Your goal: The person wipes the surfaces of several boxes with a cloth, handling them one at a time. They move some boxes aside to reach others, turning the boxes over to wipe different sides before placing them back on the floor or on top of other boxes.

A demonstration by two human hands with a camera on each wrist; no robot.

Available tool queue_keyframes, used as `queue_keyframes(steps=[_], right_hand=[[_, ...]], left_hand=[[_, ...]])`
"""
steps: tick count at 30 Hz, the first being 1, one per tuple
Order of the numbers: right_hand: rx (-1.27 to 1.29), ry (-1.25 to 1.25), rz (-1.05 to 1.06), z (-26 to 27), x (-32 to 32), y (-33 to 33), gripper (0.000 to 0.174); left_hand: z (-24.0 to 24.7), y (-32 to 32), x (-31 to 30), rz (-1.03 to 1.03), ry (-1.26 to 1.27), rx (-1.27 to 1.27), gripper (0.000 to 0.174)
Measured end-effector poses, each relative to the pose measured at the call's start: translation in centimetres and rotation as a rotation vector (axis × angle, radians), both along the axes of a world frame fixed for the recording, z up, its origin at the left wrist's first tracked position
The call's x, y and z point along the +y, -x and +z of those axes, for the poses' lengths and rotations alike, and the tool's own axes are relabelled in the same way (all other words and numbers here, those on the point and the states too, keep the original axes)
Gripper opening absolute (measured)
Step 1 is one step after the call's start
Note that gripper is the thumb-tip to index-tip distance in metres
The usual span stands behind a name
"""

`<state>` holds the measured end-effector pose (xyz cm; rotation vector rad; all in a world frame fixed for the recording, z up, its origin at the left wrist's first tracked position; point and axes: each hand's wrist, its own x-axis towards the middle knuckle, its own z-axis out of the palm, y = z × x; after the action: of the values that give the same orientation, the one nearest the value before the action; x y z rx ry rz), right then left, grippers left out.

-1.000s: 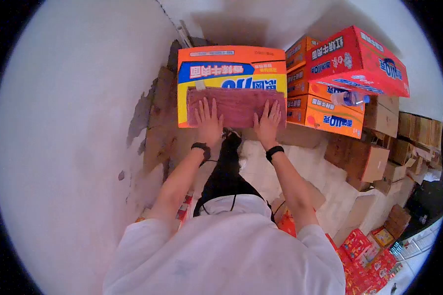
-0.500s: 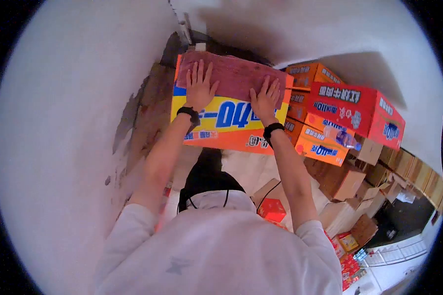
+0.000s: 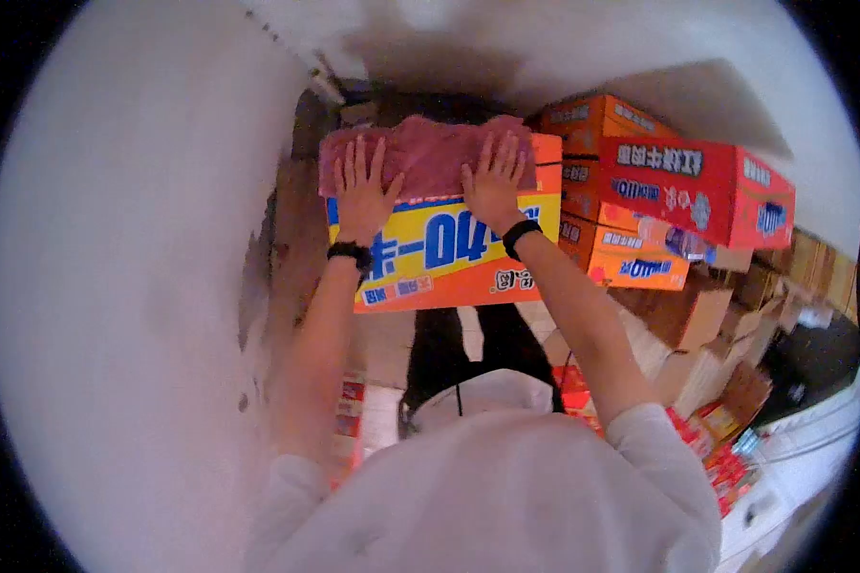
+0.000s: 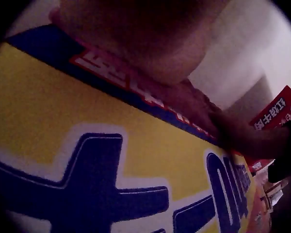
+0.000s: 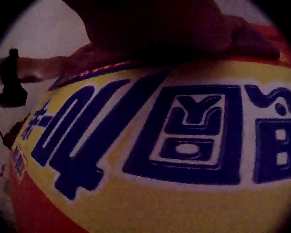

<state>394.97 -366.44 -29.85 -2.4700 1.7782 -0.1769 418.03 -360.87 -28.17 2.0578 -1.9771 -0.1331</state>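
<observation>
A maroon cloth (image 3: 430,158) lies along the far edge of a yellow, orange and blue carton (image 3: 454,286) in the head view. My left hand (image 3: 363,196) presses flat on the cloth's left part, fingers spread. On its right part rests my right hand (image 3: 495,191), with fingers straight and pointing away from me. The cloth's far edge looks rumpled, and a strip of orange carton shows to its right. In the left wrist view, the hand is dark above the carton's printed face (image 4: 48,97). The right wrist view shows the same printing (image 5: 136,204) below the right hand.
Orange cartons (image 3: 640,267) are stacked on the right, with a red carton (image 3: 669,186) on top. A plastic bottle (image 3: 686,244) lies beside it. Brown cardboard boxes (image 3: 702,315) stand farther right. A white wall (image 3: 134,286) rises close on the left.
Both hands have pushed the cloth from the near part of the carton to its far edge, then a little left. The cloth's far edge has become rumpled, and the carton's near printing is now uncovered.
</observation>
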Motion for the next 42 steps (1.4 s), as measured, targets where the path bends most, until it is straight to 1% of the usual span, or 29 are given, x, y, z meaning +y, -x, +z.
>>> queue_keyframes(steps=[1, 3, 5, 7, 9, 10, 11, 12, 14, 15, 16, 17, 19, 20, 21, 22, 23, 24, 27, 28, 29, 31, 33, 35, 36, 37, 39, 41, 42], right_hand=[[-0.010, 0.006, -0.045, 0.5, -0.2, 0.4, 0.071], [-0.026, -0.013, 0.230, 1.4, -0.8, 1.0, 0.068], [-0.026, 0.004, 0.240, 1.7, -1.0, 0.9, 0.065], [0.004, -0.030, 0.380, 1.4, -1.2, 0.8, 0.065], [-0.083, -0.054, 0.374, 2.8, -0.8, 0.0, 0.063], [-0.090, -0.093, 0.474, 3.0, -0.2, -0.1, 0.062], [-0.095, -0.136, 0.577, 3.2, 0.7, 0.2, 0.062], [-0.118, -0.136, 0.553, 2.6, 1.7, 0.9, 0.062], [-0.246, -0.080, 0.626, 1.7, 4.2, 1.9, 0.060], [-0.267, -0.079, 0.607, 1.8, 5.5, 2.6, 0.060], [-0.284, -0.119, 0.599, 2.0, 6.4, 3.7, 0.061], [-0.298, -0.159, 0.591, 1.8, 7.1, 4.5, 0.063], [-0.385, -0.165, 0.540, 1.3, 7.0, 5.8, 0.066], [-0.445, -0.139, 0.503, 1.1, 6.4, 6.5, 0.063], [-0.499, -0.112, 0.467, 0.7, 5.7, 7.3, 0.060], [-0.378, -0.136, 0.423, 1.5, 4.4, 8.4, 0.063], [-0.385, -0.138, 0.391, 2.3, 3.2, 9.7, 0.063], [-0.352, -0.166, 0.342, 2.9, 2.0, 11.0, 0.065], [-0.438, -0.119, 0.169, 1.5, 0.6, 13.6, 0.065], [-0.408, -0.076, 0.106, 0.9, 0.4, 14.5, 0.063], [-0.374, -0.032, 0.045, 0.6, 0.3, 15.4, 0.061], [-0.400, -0.055, 0.004, 1.4, 1.0, 16.9, 0.056], [-0.681, -0.340, -0.224, 1.7, 2.5, 17.4, 0.053], [-0.777, -0.380, -0.284, 1.8, 4.5, 17.7, 0.050], [-0.863, -0.414, -0.329, 1.8, 5.6, 18.1, 0.047], [-0.948, -0.443, -0.373, 1.8, 6.4, 18.8, 0.045], [-0.884, -0.344, -0.331, -0.2, 8.7, 19.6, 0.041], [-0.846, -0.551, -0.332, -0.2, 11.2, 20.2, 0.046], [-0.833, -0.547, -0.340, 0.2, 12.3, 20.6, 0.046]], left_hand=[[0.0, 0.3, 0.6, 0.025, 0.000, -0.016, 0.065], [0.3, 0.7, 1.3, -0.001, -0.015, -0.037, 0.065], [0.4, 0.7, 2.9, 0.069, -0.041, -0.081, 0.066], [0.6, 0.9, 5.2, 0.045, -0.001, -0.190, 0.068], [1.4, 1.5, 7.2, 0.147, -0.057, -0.306, 0.071], [1.6, 2.0, 8.1, 0.119, -0.050, -0.331, 0.071], [1.7, 2.6, 9.3, 0.195, -0.129, -0.267, 0.071], [1.7, 3.2, 10.0, 0.273, -0.211, -0.204, 0.071], [1.4, 4.1, 11.1, 0.250, -0.273, -0.253, 0.072], [1.1, 4.4, 11.4, 0.252, -0.325, -0.282, 0.073], [0.7, 4.8, 11.2, 0.139, -0.186, -0.316, 0.074], [-1.8, 4.0, 11.7, 0.116, -0.184, -0.334, 0.074], [-6.9, 2.2, 11.9, 0.037, -0.415, -0.677, 0.076], [-4.6, 5.7, 10.0, 0.146, -0.352, -0.448, 0.075], [-2.6, 7.6, 7.7, 0.104, -0.347, -0.460, 0.075], [-0.3, 10.1, 5.5, 0.044, -0.297, -0.322, 0.074], [0.6, 11.7, 3.9, -0.010, -0.254, -0.184, 0.073], [0.2, 12.4, 1.8, -0.204, -0.039, -0.218, 0.067], [1.2, 16.7, -2.1, -0.225, -0.227, -0.266, 0.060], [-0.1, 16.1, -3.5, -0.581, -0.182, -0.543, 0.051], [-1.7, 16.7, -4.2, -0.602, -0.179, -0.544, 0.051], [-3.8, 18.7, -4.8, -0.451, -0.100, -0.463, 0.052], [-2.2, 21.6, -4.6, -0.530, -0.078, -0.513, 0.052], [-2.2, 22.6, -3.8, -0.582, -0.129, -0.417, 0.038], [-2.5, 23.0, -3.2, -0.512, -0.182, -0.424, 0.054], [-2.5, 23.2, -2.4, -0.527, -0.180, -0.427, 0.054], [-1.3, 24.7, -0.3, -0.590, -0.167, -0.378, 0.057], [-1.1, 26.0, 1.8, -0.587, -0.234, -0.437, 0.059], [-0.7, 26.7, 2.9, -0.552, -0.238, -0.317, 0.059]])
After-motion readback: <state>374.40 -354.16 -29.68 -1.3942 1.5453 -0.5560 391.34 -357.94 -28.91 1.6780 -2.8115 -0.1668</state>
